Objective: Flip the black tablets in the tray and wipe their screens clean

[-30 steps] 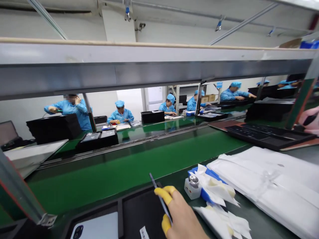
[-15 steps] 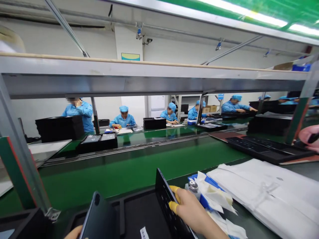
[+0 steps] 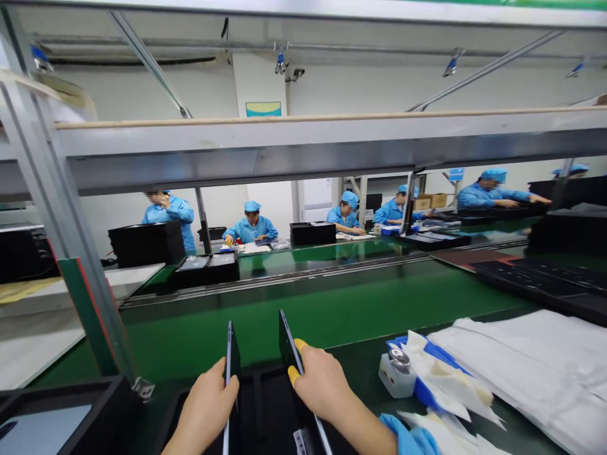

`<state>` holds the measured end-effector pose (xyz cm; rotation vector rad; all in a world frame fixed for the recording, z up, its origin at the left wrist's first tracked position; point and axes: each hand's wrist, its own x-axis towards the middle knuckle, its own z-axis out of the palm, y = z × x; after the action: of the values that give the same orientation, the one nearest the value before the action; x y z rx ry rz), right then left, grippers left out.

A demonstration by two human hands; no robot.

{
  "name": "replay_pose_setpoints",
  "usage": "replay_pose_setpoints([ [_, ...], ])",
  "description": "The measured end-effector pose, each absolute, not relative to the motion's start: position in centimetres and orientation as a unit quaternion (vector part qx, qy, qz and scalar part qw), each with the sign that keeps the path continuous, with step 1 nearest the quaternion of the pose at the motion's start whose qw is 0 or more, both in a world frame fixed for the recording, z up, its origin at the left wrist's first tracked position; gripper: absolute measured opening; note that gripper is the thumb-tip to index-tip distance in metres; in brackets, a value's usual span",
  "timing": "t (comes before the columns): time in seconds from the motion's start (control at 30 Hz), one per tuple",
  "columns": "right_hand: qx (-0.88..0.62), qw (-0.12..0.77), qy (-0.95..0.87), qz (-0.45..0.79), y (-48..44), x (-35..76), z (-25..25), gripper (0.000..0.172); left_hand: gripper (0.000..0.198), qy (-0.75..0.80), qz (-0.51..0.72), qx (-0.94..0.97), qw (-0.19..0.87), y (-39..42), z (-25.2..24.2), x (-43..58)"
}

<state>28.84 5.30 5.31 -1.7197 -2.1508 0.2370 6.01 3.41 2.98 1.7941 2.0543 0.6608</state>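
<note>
My left hand [image 3: 206, 407] holds a thin dark tablet-like panel [image 3: 231, 354] upright on its edge over a black tray [image 3: 258, 411] at the bottom middle. My right hand [image 3: 320, 385], with yellow finger cots on two fingertips, grips a second dark panel [image 3: 287, 341], also standing on edge and tilted slightly left. The two panels rise side by side, a short gap apart, above the tray. A blue sleeve cuff shows at my right wrist.
A green conveyor belt [image 3: 332, 303] runs across in front. White paper sheets [image 3: 531, 366], crumpled wipes and a small white dispenser [image 3: 396, 373] lie at the right. Another black tray [image 3: 52, 417] sits bottom left. A metal frame post [image 3: 71, 253] stands left. Several people in blue work opposite.
My left hand came up into view and stood its panel upright. My right hand moved left with its panel. The view shifted right and down slightly.
</note>
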Motion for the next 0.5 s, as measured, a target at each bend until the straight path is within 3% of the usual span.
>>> replay_pose_setpoints([
  [0.17, -0.617, 0.141, -0.772, 0.048, 6.0, 27.8, 6.9, 0.056, 0.021, 0.735, 0.213, 0.625, 0.156, 5.7, 4.4, 5.1],
  [0.33, -0.609, 0.096, -0.779, 0.116, 7.7, 27.8, 6.8, 0.035, 0.035, 0.741, 0.181, 0.617, 0.194, 7.5, 4.2, 4.6],
  [0.5, -0.632, 0.113, -0.756, 0.126, 7.4, 29.2, 7.0, 0.020, 0.024, 0.718, 0.199, 0.645, 0.169, 5.8, 6.0, 4.2],
])
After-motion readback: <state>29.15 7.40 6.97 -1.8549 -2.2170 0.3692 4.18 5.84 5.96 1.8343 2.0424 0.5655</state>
